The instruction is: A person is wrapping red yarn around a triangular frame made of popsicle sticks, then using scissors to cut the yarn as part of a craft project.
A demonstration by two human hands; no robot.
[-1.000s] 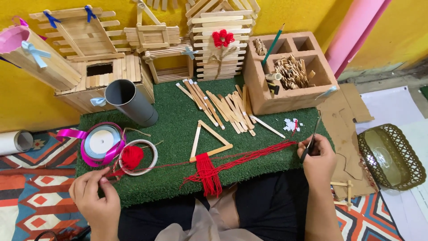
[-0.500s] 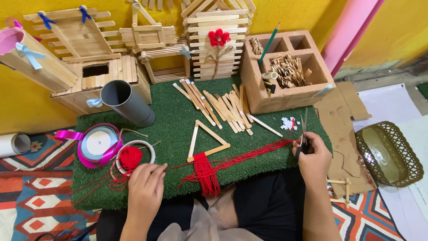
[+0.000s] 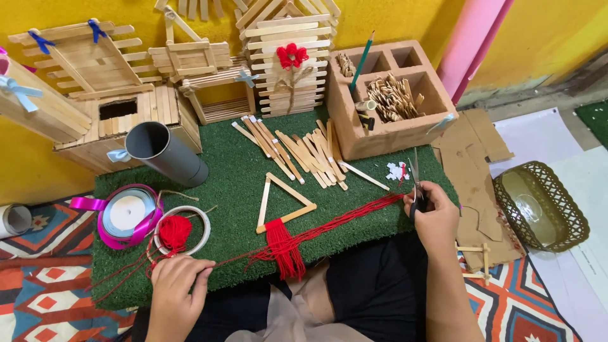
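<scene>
head view: scissors [image 3: 415,183] handles hidden in right hand [image 3: 432,212], fist closed on them. left hand [image 3: 177,282] pinches red yarn [image 3: 342,218] strands on green mat [image 3: 228,171]. one stick triangle [image 3: 283,201], one yarn ball [image 3: 174,231].

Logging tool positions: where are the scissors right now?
In the head view, the scissors are in the right hand, at the right edge of the green mat, blades up, just below the clay block organizer.
</scene>
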